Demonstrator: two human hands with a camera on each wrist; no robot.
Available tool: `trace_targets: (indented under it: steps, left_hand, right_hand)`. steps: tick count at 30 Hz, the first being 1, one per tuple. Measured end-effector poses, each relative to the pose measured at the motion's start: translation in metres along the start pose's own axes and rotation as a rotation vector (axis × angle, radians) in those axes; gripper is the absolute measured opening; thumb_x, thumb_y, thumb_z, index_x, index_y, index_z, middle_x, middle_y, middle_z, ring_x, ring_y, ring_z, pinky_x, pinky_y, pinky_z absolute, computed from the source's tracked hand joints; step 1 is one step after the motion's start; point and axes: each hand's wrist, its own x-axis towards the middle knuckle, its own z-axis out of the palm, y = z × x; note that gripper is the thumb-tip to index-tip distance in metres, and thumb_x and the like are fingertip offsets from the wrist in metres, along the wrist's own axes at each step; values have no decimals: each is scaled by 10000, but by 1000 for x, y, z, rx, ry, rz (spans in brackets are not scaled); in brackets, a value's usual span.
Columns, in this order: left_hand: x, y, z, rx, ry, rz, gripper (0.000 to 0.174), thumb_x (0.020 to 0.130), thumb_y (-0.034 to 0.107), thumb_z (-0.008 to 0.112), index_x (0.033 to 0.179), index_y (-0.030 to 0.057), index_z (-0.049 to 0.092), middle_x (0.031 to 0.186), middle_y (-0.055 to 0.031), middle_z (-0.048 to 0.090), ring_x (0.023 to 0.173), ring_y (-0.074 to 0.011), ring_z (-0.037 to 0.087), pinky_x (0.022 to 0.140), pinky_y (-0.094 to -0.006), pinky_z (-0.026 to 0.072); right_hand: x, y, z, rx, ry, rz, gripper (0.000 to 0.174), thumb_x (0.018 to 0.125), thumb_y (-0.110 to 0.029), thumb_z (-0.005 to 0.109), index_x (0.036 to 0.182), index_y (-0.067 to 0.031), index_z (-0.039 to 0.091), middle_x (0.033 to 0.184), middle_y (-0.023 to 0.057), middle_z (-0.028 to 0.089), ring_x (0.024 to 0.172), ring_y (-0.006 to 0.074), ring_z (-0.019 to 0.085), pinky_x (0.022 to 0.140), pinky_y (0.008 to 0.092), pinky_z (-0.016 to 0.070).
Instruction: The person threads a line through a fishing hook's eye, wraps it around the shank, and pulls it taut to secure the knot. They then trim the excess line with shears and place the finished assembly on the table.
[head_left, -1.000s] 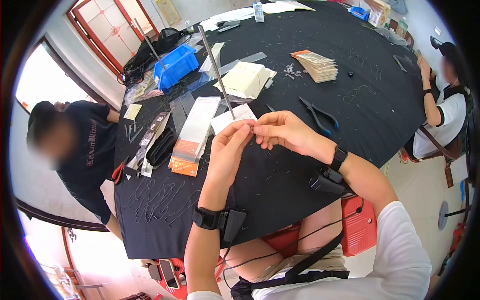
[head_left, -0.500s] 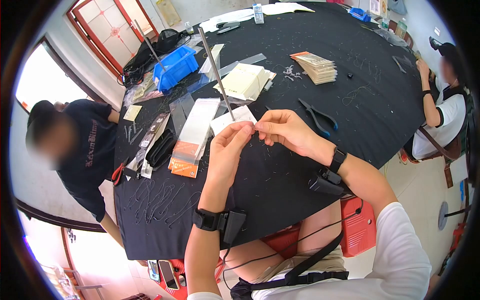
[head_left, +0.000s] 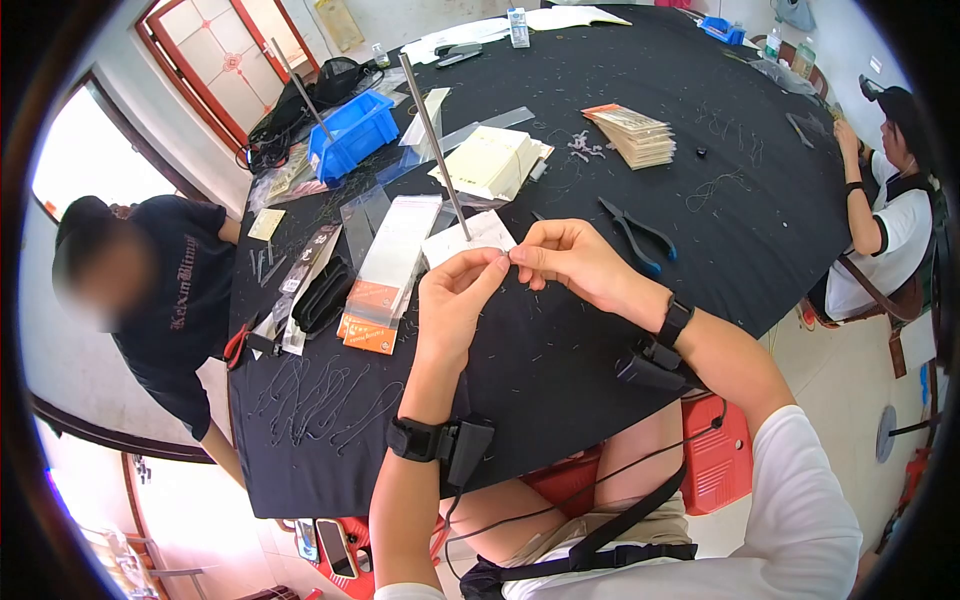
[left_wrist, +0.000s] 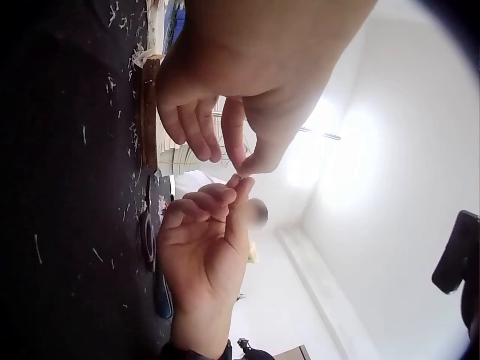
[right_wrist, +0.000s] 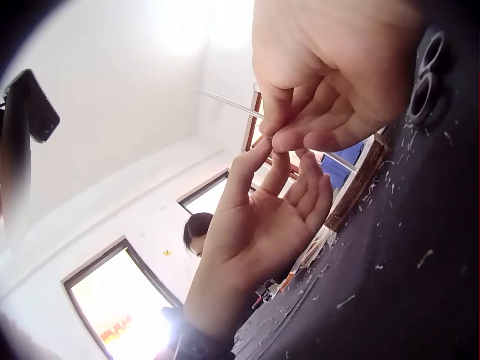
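Observation:
Over the black table the left hand (head_left: 450,305) and the right hand (head_left: 580,262) meet fingertip to fingertip. Each pinches between thumb and index finger. A tiny thin piece (head_left: 506,253) sits at the meeting point, mostly covered by the fingertips; I cannot tell what kind it is. In the left wrist view the right hand (left_wrist: 206,247) comes from below, its other fingers loosely bent. The right wrist view shows the left hand (right_wrist: 259,225) palm up with its spare fingers spread. Just beyond the hands a metal rod (head_left: 432,140) rises from a white base (head_left: 485,228).
Pliers (head_left: 637,238) with blue-tipped handles lie right of the hands. To the left are flat packets (head_left: 392,250), dark thread loops (head_left: 310,400) and red-handled cutters (head_left: 237,345). A card stack (head_left: 635,135) and blue bin (head_left: 355,135) stand farther back. Two other people sit at the table.
Both hands stay at nearly the same spot, pinching throughout. The right hand's fingers have shifted slightly, its lower fingers curling in closer beneath the pinch.

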Motion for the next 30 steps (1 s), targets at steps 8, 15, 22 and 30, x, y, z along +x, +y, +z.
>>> trace_targets:
  steps: [8,15,22,30]
  left_hand:
    - [2,-3,-1,20,-6,-35,133,825,93,624,903,-13,614,905,-57,633,859,-95,572,800,-223,427]
    - [0,3,4,34,14,5,179,873,137,576,949,-22,608,919,-59,615,884,-108,561,835,-239,425]
    - [1,3,2,13,22,34,170,846,114,624,937,-30,636,905,-59,636,858,-90,572,773,-217,438]
    - [1,1,2,47,-8,92,152,831,73,632,939,-33,649,888,-64,645,839,-100,585,775,-216,446]
  right_hand:
    - [-1,-1,1,-63,29,-30,129,834,-166,642,819,-38,635,702,23,621,623,69,569,577,201,457]
    - [0,-2,-1,22,27,14,136,831,-169,645,834,-34,630,717,34,620,642,85,579,586,211,463]
    - [-2,-7,0,28,18,129,130,820,-162,657,824,-34,638,707,50,623,650,108,593,600,223,475]
    - [0,-5,-3,71,5,112,154,792,-181,691,813,-37,639,703,49,622,605,109,588,580,216,478]
